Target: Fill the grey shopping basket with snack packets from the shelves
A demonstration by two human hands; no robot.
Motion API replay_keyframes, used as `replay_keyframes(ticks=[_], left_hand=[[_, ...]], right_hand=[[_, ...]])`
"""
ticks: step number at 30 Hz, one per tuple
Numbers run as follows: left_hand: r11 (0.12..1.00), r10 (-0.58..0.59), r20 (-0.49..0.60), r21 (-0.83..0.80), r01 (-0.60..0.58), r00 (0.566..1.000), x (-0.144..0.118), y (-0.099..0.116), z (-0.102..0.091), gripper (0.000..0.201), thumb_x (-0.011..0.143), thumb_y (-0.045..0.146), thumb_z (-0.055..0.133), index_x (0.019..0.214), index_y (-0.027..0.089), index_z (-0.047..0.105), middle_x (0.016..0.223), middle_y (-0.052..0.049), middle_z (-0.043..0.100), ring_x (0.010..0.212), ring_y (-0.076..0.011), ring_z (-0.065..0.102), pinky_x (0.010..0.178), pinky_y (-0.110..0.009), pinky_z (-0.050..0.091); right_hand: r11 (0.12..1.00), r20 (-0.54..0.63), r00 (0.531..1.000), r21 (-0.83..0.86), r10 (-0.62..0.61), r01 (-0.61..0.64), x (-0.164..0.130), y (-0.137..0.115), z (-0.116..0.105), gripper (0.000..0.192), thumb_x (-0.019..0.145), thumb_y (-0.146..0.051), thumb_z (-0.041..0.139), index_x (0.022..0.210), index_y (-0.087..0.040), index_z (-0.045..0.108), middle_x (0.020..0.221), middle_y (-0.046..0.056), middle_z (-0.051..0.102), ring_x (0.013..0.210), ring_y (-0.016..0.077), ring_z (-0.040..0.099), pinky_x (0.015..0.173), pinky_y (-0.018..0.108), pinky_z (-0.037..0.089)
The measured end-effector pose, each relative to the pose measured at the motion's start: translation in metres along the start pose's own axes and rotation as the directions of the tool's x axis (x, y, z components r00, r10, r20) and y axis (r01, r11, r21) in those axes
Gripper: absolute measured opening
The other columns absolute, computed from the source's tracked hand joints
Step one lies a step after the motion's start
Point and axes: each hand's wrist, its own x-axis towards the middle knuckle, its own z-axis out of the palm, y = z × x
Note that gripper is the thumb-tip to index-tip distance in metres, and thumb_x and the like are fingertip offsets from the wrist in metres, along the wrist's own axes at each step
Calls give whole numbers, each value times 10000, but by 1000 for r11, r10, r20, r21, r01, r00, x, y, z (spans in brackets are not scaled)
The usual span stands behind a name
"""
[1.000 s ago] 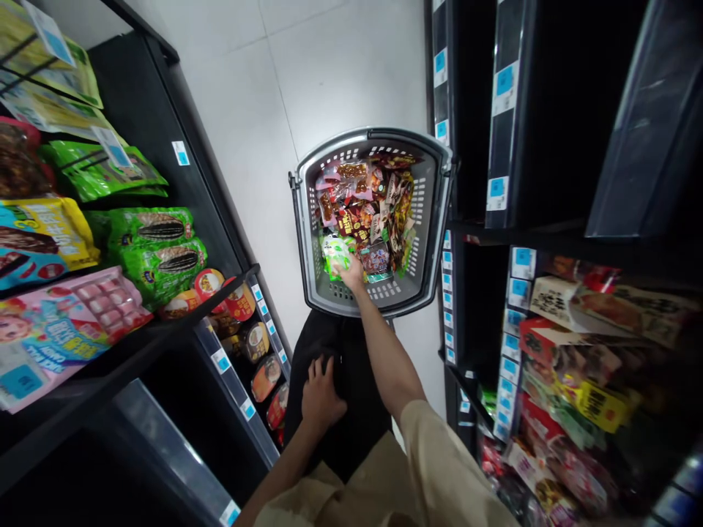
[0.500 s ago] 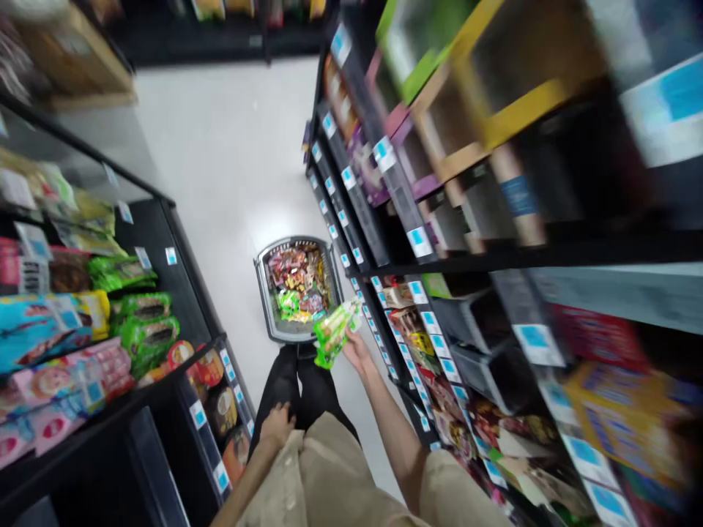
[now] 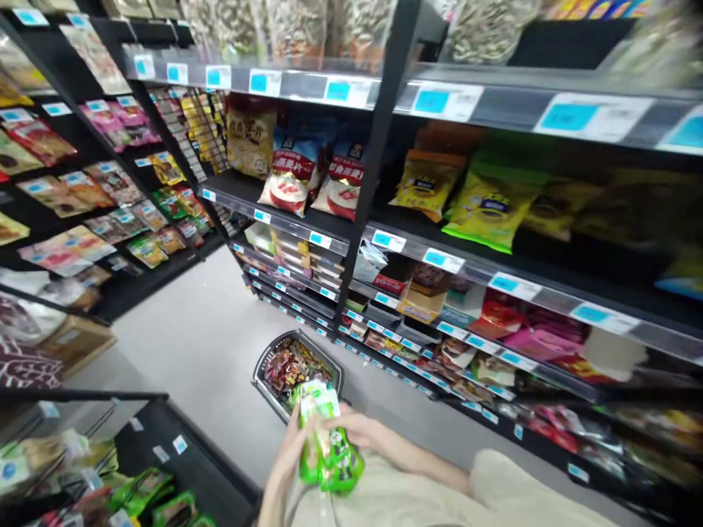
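Observation:
Both my hands hold a green snack packet (image 3: 327, 445) close to my chest at the bottom middle of the view. My left hand (image 3: 286, 455) grips its left edge. My right hand (image 3: 363, 428) grips its right side, with the beige sleeve behind it. Just beyond the packet, on the floor, stands a grey shopping basket (image 3: 264, 366) filled with several red and brown snack packs.
A black shelving unit (image 3: 378, 146) with blue price tags runs along the right, stocked with yellow, white and red bags. More snack racks (image 3: 82, 197) line the far left. A low shelf (image 3: 148, 446) with green packets sits at bottom left. Pale floor (image 3: 198, 351) lies between.
My right hand lifted the green packet out of the basket and brought it to my chest, where my left hand left my leg and took hold too. My head rose toward the shelves.

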Motion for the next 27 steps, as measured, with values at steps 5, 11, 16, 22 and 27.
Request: replay_keyframes(ticks=[5,11,16,22,27], left_hand=[[978,129,-22,169,-124,991,0,9,37,885,682,626,862,1375,172,550,1290,-184,721,1188,-321,711,1051,-417,544],[991,132,92,11,-134,987,-14,18,66,902,659,482,942,1406,217,511,1394,-177,672,1243,-295,690,1067,-396,541],[972,4,210,-229,45,978,-38,34,91,877,589,415,992,1323,195,565,1297,-175,725,1103,-295,746,978,-418,589],[963,-22,302,-251,102,953,-51,25,125,806,551,328,1003,1237,177,608,1210,-139,758,1033,-284,753,946,-412,602],[975,-34,329,-198,104,944,-63,0,147,803,596,355,984,1274,183,589,1247,-142,740,1065,-284,735,991,-431,583]], right_hand=[[990,-195,981,142,19,9,-11,4,10,392,546,-334,887,902,-263,740,776,25,789,731,336,792,755,505,641],[958,-458,885,207,-85,198,-45,2,-6,523,536,-470,979,879,-184,707,774,49,772,685,256,734,698,384,599],[920,-591,721,-101,-361,378,-79,-10,-16,455,541,-494,980,705,-192,683,733,4,733,677,180,653,659,276,505],[930,-696,649,-74,-307,360,-115,1,-41,476,575,-586,937,719,-177,740,675,21,731,593,176,624,594,284,471],[947,-630,723,-61,-282,317,-148,18,-75,506,632,-624,896,799,-157,796,705,56,770,613,220,681,584,306,494]])
